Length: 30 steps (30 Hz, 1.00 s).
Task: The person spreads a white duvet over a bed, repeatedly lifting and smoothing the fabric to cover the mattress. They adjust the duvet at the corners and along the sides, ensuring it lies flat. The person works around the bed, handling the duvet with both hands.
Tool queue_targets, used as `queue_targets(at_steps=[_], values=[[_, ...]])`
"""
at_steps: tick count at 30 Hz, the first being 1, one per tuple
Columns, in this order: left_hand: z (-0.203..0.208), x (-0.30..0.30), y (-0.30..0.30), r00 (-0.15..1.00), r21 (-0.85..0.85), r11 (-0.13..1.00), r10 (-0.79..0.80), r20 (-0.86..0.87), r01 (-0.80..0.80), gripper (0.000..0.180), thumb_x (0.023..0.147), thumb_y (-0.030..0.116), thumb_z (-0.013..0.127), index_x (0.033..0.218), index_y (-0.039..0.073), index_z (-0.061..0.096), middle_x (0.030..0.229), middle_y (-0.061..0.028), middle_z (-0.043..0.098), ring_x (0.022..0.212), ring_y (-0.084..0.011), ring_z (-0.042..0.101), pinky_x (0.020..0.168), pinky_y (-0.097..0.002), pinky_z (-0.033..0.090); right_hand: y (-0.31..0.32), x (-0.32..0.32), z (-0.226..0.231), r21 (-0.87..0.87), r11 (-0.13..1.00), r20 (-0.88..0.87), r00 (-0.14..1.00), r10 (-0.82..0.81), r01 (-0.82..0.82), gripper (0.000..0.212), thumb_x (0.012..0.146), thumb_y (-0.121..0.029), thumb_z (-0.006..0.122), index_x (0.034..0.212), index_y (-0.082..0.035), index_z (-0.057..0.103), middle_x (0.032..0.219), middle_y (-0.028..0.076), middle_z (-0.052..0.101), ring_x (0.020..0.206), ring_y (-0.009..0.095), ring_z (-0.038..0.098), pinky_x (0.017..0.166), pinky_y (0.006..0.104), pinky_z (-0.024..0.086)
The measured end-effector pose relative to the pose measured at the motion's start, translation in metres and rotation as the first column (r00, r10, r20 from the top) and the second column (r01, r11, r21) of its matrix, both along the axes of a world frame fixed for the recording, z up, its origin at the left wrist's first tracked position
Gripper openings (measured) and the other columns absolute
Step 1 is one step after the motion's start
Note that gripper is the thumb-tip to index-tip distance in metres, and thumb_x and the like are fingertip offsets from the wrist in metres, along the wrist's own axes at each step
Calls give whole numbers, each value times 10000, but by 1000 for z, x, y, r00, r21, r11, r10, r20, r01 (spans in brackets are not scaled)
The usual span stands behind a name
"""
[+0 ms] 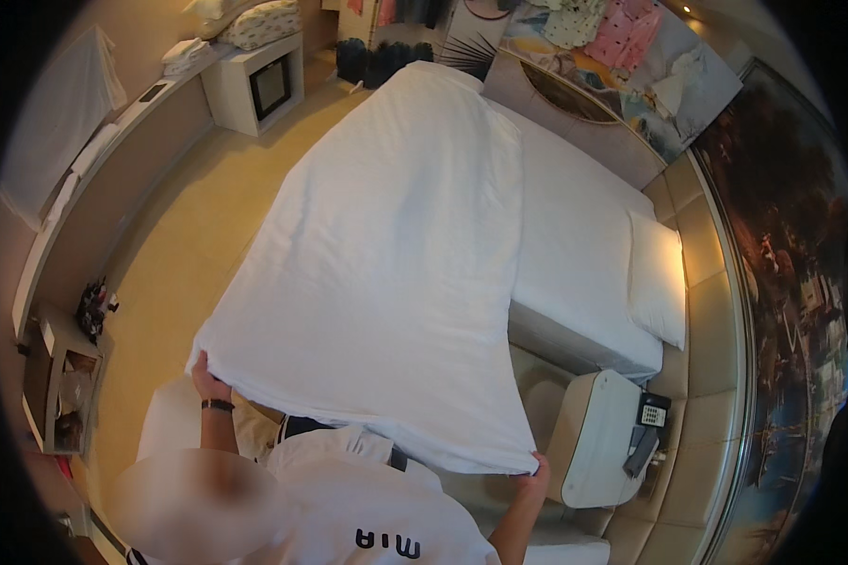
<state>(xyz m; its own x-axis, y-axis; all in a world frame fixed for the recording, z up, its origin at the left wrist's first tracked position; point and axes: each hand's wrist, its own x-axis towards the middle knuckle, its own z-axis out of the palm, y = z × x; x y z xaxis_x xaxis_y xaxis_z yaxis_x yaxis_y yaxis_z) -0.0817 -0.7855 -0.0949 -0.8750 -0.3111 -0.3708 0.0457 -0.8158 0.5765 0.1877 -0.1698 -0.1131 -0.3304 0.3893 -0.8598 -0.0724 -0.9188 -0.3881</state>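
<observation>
A wide white duvet [386, 254] is stretched over the left and middle part of the bed, its near edge pulled up in front of my body. My left hand [209, 381], with a dark band on the wrist, grips its near left corner. At its near right corner, my right hand [535, 473] is closed on the edge. The duvet's far end lies over the bed's far side. To the right, the white-covered mattress [575, 198] shows bare of the duvet, with a white pillow [657, 278] against the padded headboard. A blurred patch hides part of my left forearm.
A white bedside table [589, 443] with a telephone [653, 411] stands close to my right hand. White bedding [165, 419] shows behind my left arm. Farther off are a white cabinet [240, 89] with pillows on top, a long wall shelf [61, 212] and a tan floor [174, 245].
</observation>
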Motion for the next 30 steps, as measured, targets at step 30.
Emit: queue_targets(at_steps=[30], values=[[61,-439,62,967,99,984,-126,-223,150,108,832,140,492,794,63,557,736,-20,607,655,-122,573,544,-224,455,168,-407,111,133,990,-269,960,79,-44,456,839,-272,519,1163,26,400,1185,192,463,1119,362,410,941,552,308]])
